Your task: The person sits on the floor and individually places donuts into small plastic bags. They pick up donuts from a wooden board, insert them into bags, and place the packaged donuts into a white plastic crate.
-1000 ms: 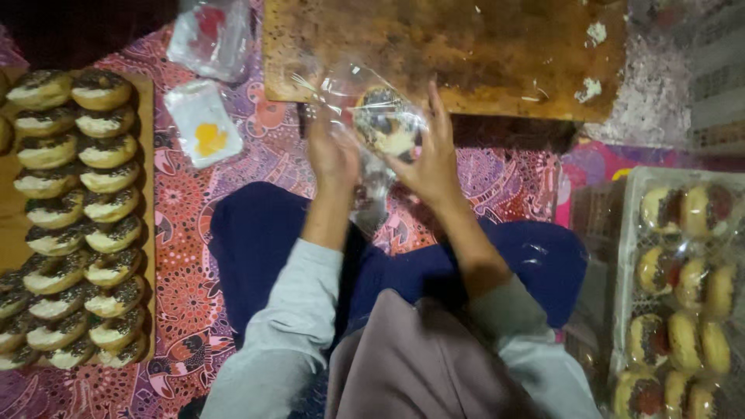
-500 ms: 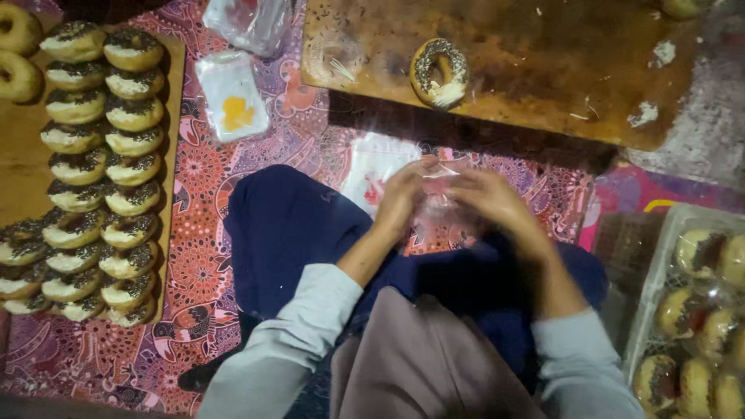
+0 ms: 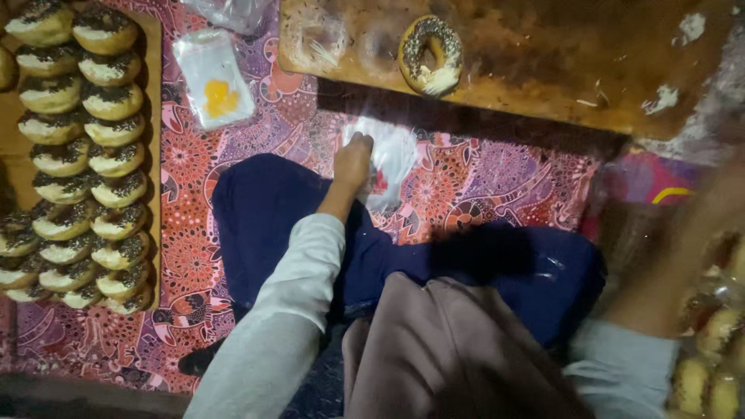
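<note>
My left hand reaches forward over my blue-clad knee and pinches a clear plastic bag from a small pile on the patterned cloth. My right hand is a blur at the far right, over a clear tray of doughnuts; what it holds cannot be made out. A single chocolate-sprinkled doughnut lies on the wooden board ahead of me.
On the left a wooden tray carries two long rows of sprinkled doughnuts. A small clear packet with a yellow patch and more plastic lie on the red patterned cloth.
My hands, joined over my lap half a second ago, have parted. The left went forward to the bag pile and the right swung out to the doughnut tray on the right.
</note>
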